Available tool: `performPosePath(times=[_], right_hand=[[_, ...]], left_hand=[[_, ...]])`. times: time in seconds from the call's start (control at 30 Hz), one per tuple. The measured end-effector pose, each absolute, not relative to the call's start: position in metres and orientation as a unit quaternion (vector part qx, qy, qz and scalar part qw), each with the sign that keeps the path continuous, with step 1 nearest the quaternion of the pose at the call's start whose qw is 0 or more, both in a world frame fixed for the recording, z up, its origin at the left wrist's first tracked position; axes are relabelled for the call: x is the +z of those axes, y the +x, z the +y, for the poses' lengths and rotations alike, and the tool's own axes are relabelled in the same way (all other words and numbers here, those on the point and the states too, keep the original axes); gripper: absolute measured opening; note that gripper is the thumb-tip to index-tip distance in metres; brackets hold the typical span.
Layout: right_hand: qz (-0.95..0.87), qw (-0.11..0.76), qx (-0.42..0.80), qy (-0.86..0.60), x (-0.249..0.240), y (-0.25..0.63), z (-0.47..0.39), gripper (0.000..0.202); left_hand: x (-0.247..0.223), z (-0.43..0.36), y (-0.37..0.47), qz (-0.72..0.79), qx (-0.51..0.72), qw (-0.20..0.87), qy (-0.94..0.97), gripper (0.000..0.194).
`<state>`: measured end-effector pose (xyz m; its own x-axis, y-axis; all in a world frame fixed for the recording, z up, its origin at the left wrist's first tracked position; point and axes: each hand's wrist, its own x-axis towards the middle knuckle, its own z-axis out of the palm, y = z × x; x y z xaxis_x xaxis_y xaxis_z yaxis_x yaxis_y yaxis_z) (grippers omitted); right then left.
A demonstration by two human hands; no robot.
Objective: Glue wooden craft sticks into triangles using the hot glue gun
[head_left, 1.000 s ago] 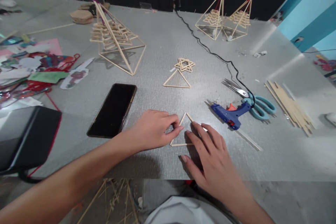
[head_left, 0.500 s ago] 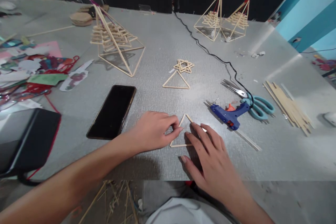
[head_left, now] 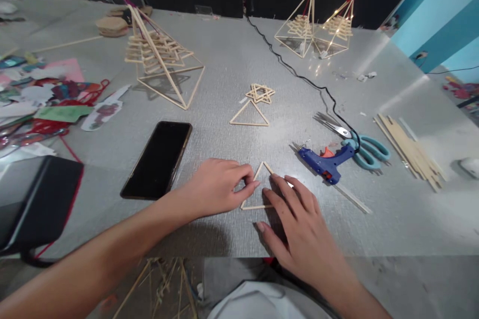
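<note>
On the table close to me lies a small triangle of thin wooden sticks (head_left: 256, 207), its right side partly hidden under fingers. My left hand (head_left: 220, 184) is closed, thumb and forefinger pinched on the triangle's left stick. Spread over the right side of the same triangle, my right hand (head_left: 295, 214) is open, its fingertips touching the sticks and the table. Farther off, a finished-looking stick triangle (head_left: 249, 123) lies flat, and a six-pointed stick star (head_left: 260, 93) touches its tip or lies just behind it.
Right of my hands are a blue glue gun (head_left: 325, 163), scissors (head_left: 368, 152) and a bundle of flat sticks (head_left: 409, 152). A phone (head_left: 157, 159) lies to the left, near a paper scrap pile (head_left: 56, 94). Stick pyramids (head_left: 160, 55) stand behind; a black cord (head_left: 299, 75) crosses the table.
Small lights now glow on the right-hand pyramid at the back. The whole view has shifted slightly; both hands keep their places on the triangle.
</note>
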<state>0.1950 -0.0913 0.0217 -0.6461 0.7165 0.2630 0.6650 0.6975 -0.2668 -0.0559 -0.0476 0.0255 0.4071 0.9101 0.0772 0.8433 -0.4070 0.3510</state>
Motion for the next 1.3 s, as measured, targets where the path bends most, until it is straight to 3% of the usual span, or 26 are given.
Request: performPosePath(times=[1.3], right_hand=[[-0.901,0.168,0.076,-0.392,0.0202,0.1961,-0.0913,0.051]], left_hand=[[0.0277,-0.0488,-0.0549,0.525,0.135,0.130,0.830,0.033]])
